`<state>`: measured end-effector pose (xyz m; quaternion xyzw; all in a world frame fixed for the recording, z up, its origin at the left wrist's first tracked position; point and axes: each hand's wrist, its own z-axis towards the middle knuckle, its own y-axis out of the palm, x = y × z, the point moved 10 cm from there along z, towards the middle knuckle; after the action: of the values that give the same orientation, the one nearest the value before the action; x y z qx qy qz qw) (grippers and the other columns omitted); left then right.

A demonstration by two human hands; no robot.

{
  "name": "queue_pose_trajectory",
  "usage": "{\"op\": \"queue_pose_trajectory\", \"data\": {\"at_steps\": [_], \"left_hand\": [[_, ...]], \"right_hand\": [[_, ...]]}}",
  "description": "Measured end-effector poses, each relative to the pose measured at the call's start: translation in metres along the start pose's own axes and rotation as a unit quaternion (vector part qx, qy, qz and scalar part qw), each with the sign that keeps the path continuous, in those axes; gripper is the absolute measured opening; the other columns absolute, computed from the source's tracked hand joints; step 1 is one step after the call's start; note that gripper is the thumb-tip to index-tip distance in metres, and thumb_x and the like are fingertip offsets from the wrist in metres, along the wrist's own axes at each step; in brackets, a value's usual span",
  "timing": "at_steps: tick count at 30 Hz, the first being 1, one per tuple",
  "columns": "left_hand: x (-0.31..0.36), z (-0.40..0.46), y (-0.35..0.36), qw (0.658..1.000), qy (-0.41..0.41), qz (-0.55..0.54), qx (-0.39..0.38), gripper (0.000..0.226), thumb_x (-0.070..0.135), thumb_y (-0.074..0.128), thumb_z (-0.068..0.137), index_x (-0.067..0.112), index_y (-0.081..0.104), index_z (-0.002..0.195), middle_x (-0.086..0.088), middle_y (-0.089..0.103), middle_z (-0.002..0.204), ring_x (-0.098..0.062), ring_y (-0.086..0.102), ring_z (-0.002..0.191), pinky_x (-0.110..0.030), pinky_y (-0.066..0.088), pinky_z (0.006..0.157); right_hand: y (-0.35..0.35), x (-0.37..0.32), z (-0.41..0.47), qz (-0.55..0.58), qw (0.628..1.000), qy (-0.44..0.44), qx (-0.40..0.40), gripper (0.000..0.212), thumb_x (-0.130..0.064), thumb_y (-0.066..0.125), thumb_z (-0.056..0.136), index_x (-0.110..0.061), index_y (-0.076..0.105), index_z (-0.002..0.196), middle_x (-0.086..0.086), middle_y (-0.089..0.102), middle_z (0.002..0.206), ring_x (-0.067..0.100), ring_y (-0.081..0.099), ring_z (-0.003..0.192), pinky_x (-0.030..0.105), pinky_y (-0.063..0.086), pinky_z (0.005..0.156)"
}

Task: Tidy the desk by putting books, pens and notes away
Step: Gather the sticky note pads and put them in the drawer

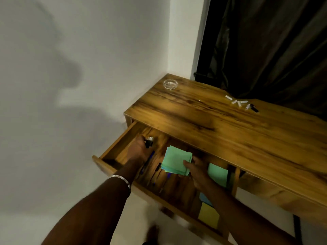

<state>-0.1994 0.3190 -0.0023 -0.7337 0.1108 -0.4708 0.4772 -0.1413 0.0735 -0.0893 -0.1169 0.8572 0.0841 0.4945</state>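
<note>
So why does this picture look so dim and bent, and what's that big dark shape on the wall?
Head view: light falls warm on the desk top, while the curtain stays nearly black; the dark shape on the wall is a soft cast shadow; the wide lens curves the desk's edges; the lower edge, near the left hand, is motion-blurred.

Green notes [177, 160] stacked, fanned, above pens [147, 161] lying in open drawer [113, 149].

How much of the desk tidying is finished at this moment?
Mostly done: pens and loose notes already lie in the open drawer. In hand: the right hand holds a green note stack; the left hand grips a small object. Left: small white items on the desktop.
</note>
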Motion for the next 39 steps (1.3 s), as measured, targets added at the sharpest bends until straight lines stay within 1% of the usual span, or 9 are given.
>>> {"op": "queue_pose_trajectory", "data": {"at_steps": [3,6,10,13,19,24,27,29,39], "left_hand": [[0.02,0.032,0.012,0.999,0.037,-0.014,-0.014,0.038,0.04,0.066,0.081,0.017,0.052,0.109,-0.008,0.065,0.11,-0.028,0.062,0.097,-0.033,0.047,0.077],[0.041,0.06,0.025,0.997,0.064,-0.022,-0.044,0.043,0.046,0.063,0.081,0.016,0.053,0.112,-0.006,0.065,0.105,-0.028,0.062,0.097,-0.032,0.046,0.074],[0.06,0.09,0.041,0.993,0.092,0.009,-0.079,0.037,0.038,0.061,0.084,0.014,0.05,0.111,-0.011,0.066,0.096,-0.033,0.064,0.091,-0.037,0.051,0.072],[0.075,0.103,0.051,0.989,0.114,0.016,-0.089,0.035,0.04,0.056,0.089,0.014,0.049,0.112,-0.012,0.066,0.096,-0.032,0.063,0.087,-0.035,0.046,0.067],[0.099,0.116,0.074,0.983,0.147,0.011,-0.112,0.043,0.037,0.066,0.082,0.014,0.049,0.113,-0.01,0.067,0.099,-0.029,0.064,0.089,-0.033,0.046,0.065],[0.111,0.124,0.09,0.982,0.151,0.038,-0.109,0.04,0.042,0.061,0.086,0.014,0.052,0.113,-0.011,0.066,0.1,-0.029,0.063,0.089,-0.038,0.051,0.071],[0.118,0.129,0.101,0.976,0.166,0.087,-0.113,0.034,0.032,0.061,0.086,0.014,0.054,0.114,-0.011,0.066,0.101,-0.028,0.064,0.092,-0.036,0.05,0.071],[0.121,0.132,0.109,0.971,0.174,0.115,-0.119,0.033,0.027,0.063,0.085,0.015,0.054,0.114,-0.012,0.066,0.104,-0.029,0.064,0.095,-0.038,0.052,0.077],[0.134,0.142,0.135,0.965,0.19,0.11,-0.144,0.04,0.023,0.068,0.081,0.013,0.058,0.119,-0.009,0.054,0.121,-0.029,0.058,0.107,-0.04,0.05,0.086]], "right_hand": [[-0.009,-0.008,0.01,0.039,0.999,0.002,0.026,0.034,-0.007,0.058,0.093,-0.007,0.053,0.126,0.017,0.065,0.116,0.035,0.067,0.096,0.038,0.06,0.059],[-0.018,-0.016,0.017,0.081,0.995,-0.006,0.058,0.031,-0.005,0.056,0.094,-0.008,0.056,0.125,0.013,0.067,0.113,0.031,0.068,0.094,0.037,0.06,0.057],[-0.027,-0.019,0.02,0.108,0.989,0.003,0.1,0.028,-0.006,0.056,0.095,-0.011,0.058,0.122,0.011,0.068,0.113,0.028,0.069,0.092,0.033,0.059,0.055],[-0.03,-0.02,0.021,0.123,0.985,0.011,0.12,0.029,-0.005,0.056,0.095,-0.011,0.057,0.123,0.013,0.067,0.116,0.029,0.069,0.092,0.036,0.061,0.057],[-0.045,-0.024,0.018,0.144,0.98,0.007,0.137,0.029,-0.005,0.055,0.095,-0.015,0.057,0.123,0.007,0.068,0.108,0.025,0.07,0.085,0.038,0.061,0.059],[-0.055,-0.024,0.015,0.151,0.977,-0.005,0.15,0.031,-0.005,0.055,0.095,-0.012,0.056,0.125,0.011,0.067,0.116,0.025,0.069,0.088,0.034,0.059,0.054],[-0.06,-0.022,0.015,0.149,0.977,-0.009,0.155,0.031,-0.005,0.055,0.095,-0.014,0.057,0.124,0.005,0.068,0.109,0.021,0.068,0.088,0.032,0.057,0.053],[-0.063,-0.018,0.015,0.154,0.975,-0.004,0.159,0.029,-0.005,0.055,0.095,-0.016,0.057,0.121,0.004,0.068,0.104,0.021,0.068,0.086,0.031,0.056,0.053],[-0.078,0.001,0.026,0.142,0.971,0.018,0.189,0.026,-0.009,0.057,0.094,-0.019,0.059,0.119,0.012,0.064,0.118,0.03,0.063,0.106,0.041,0.059,0.069]]}}
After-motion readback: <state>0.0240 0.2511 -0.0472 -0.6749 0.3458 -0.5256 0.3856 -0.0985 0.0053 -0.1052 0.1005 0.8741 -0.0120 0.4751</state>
